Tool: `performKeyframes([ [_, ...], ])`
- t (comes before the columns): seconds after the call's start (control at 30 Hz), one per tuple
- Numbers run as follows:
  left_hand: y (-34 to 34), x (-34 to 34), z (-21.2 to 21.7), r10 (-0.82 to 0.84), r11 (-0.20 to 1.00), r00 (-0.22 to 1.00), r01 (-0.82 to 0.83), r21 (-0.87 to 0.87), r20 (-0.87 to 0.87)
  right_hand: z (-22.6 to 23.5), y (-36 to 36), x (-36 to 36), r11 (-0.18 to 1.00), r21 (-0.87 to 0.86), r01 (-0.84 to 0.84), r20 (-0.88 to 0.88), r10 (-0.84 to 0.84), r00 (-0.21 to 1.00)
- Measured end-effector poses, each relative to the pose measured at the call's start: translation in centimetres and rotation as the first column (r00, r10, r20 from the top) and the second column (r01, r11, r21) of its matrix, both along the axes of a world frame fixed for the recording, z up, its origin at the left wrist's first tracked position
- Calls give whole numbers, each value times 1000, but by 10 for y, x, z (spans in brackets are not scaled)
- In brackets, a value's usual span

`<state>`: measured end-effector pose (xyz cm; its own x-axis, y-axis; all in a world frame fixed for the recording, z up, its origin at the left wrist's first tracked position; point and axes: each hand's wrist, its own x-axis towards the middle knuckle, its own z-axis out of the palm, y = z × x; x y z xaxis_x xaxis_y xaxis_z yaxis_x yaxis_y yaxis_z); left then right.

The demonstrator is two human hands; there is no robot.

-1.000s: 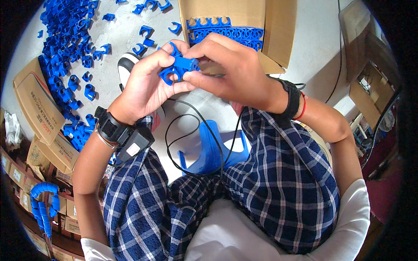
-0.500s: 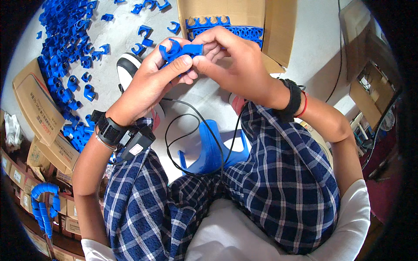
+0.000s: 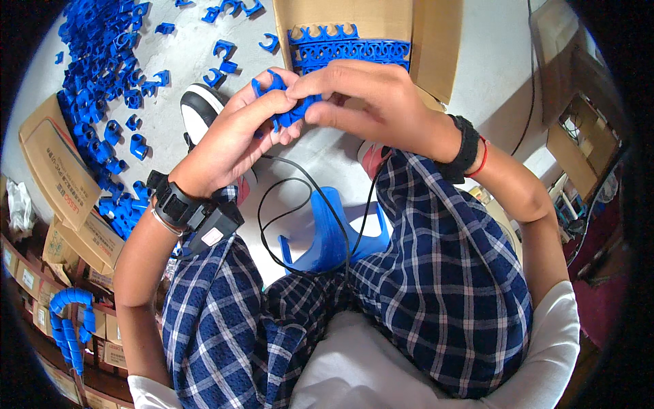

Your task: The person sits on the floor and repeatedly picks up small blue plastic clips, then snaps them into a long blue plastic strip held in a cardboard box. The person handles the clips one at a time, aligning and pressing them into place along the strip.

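Several blue plastic pipe clips (image 3: 300, 112) are between my two hands, above the floor in front of my knees. My left hand (image 3: 238, 129) is closed round them, its thumb pressing on top, and an open C-shaped end sticks up past the fingers. From the right, my right hand (image 3: 388, 102) pinches the same clips with its thumb and bent fingers. Fingers hide part of them, so how they join is not clear. Just beyond my hands, blue pipe clips in neat rows (image 3: 354, 52) fill part of an open cardboard box (image 3: 344, 13).
A big heap of loose blue clips (image 3: 102, 48) spreads over the floor at the far left, with stray ones near the box. Cardboard flaps (image 3: 58, 157) stand at the left. A blue plastic stool (image 3: 327, 235) and a looped black cable (image 3: 300, 167) are between my legs.
Both hands have come slightly nearer to me. My right fingers have folded down over the clips, which have tilted in my grip.
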<state>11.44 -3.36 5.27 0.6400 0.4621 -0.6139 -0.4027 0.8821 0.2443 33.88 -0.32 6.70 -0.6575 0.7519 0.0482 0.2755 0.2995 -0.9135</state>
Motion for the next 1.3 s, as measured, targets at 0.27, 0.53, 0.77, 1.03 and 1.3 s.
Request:
performKeyframes([
  [0.27,-5,-2,-2,11,980,995,10,-199,101,17,21,16,825,406,-392,266,304,915],
  [0.53,-4,-8,-7,-78,970,983,114,-215,167,19,28,10,714,547,-436,288,329,899],
  [0.77,-1,-6,-2,-123,979,987,138,-149,102,23,28,21,788,420,-450,364,308,879],
  [1.03,-2,-3,-7,-178,984,982,179,-6,57,-20,73,56,963,266,-31,767,-192,612],
  [1.3,-3,0,-6,-241,970,970,241,9,42,-90,74,61,960,260,-108,848,-173,500],
])
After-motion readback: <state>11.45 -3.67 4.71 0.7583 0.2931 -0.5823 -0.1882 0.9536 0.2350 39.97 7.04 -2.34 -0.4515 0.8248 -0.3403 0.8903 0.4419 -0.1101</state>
